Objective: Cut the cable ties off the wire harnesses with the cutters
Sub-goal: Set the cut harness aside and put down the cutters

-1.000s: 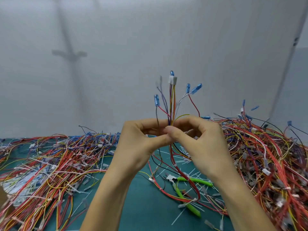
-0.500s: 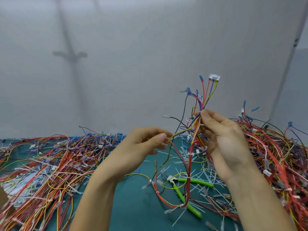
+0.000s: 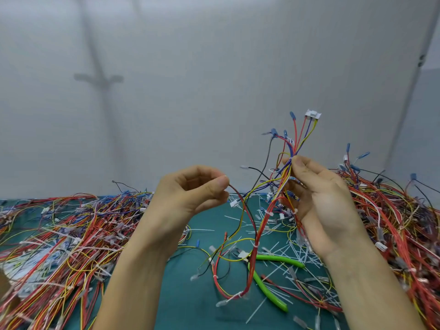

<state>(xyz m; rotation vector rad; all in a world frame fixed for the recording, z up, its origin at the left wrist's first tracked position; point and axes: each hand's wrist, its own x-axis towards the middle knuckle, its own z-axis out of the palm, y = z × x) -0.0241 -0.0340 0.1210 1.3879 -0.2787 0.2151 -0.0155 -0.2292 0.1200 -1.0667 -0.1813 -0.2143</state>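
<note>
Head view: right hand (image 3: 319,201) pinches the wire harness (image 3: 292,152) near its top, raised above the tabletop (image 3: 185,294); left hand (image 3: 190,191) pinches one red wire (image 3: 240,196) of it. Green-handled cutters (image 3: 281,259) lie beneath, on the green strip between the left pile (image 3: 59,234) and right pile (image 3: 392,222) of harnesses, amid cut ties (image 3: 202,230). A second ago both hands met centrally; now they are apart.
</note>
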